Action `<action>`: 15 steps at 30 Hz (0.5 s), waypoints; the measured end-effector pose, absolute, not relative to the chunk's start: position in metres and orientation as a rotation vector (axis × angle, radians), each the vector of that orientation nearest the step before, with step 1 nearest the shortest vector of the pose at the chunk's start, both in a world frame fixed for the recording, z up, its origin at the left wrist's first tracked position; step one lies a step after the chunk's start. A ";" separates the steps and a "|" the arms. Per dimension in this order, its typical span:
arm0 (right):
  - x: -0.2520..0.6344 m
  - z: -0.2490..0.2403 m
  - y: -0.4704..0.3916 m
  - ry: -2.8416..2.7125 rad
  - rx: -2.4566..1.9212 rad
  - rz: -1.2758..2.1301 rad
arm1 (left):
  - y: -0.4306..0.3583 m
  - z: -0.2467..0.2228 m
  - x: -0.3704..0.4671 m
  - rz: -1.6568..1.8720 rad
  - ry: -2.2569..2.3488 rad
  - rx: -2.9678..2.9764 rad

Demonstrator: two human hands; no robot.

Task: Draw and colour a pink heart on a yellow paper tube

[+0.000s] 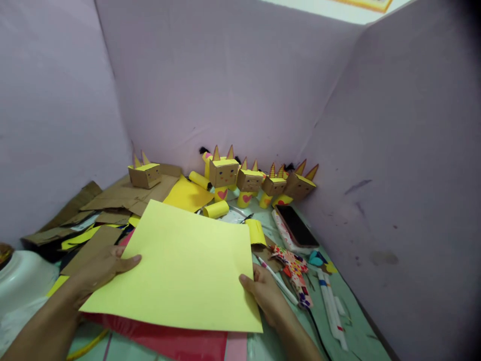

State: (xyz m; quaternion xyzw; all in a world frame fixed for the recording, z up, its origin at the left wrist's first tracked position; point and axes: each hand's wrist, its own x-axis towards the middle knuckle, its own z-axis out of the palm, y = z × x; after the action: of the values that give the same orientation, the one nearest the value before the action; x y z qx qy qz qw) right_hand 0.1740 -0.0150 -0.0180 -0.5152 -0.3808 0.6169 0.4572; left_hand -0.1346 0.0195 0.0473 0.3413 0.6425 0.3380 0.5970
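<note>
A sheet of yellow paper [184, 271] is held up in front of me, tilted over the table. My left hand [108, 265] grips its left edge with the thumb on top. On the right edge, my right hand [263, 291] pinches it the same way, fingers hidden behind. Beneath the sheet lies red paper [161, 338], partly covered. Just past the sheet's right corner stands a short yellow paper tube [256, 232]. A glue gun [295, 271] wrapped in patterned covering rests to the right of my right hand.
Cardboard cat-like figures [224, 173] line the back wall, and one cardboard head [145, 175] sits on stacked cardboard [112, 195] at left. A phone [296, 225] lies at right, near white marker pens [330, 308]. A white container [26, 281] is at far left.
</note>
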 end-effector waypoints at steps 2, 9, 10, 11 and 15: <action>0.175 -0.020 -0.014 -0.910 -1.336 1.538 | 0.020 0.044 -0.135 0.788 1.509 0.818; 0.176 -0.019 -0.015 -0.918 -1.269 1.511 | 0.026 0.046 -0.150 0.626 1.444 0.882; 0.177 -0.019 -0.015 -0.915 -1.255 1.499 | 0.027 0.047 -0.150 0.626 1.458 0.881; 0.177 -0.019 -0.015 -0.905 -1.251 1.487 | 0.028 0.049 -0.150 0.641 1.474 0.870; 0.176 -0.019 -0.014 -0.854 -1.231 1.475 | 0.030 0.054 -0.145 0.753 1.450 0.799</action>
State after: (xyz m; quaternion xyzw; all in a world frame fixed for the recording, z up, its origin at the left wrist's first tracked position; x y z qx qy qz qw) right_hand 0.1761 -0.0138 -0.0193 -0.5084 -0.3524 0.6091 0.4964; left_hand -0.1450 0.0300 0.0540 0.3466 0.6293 0.3267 0.6141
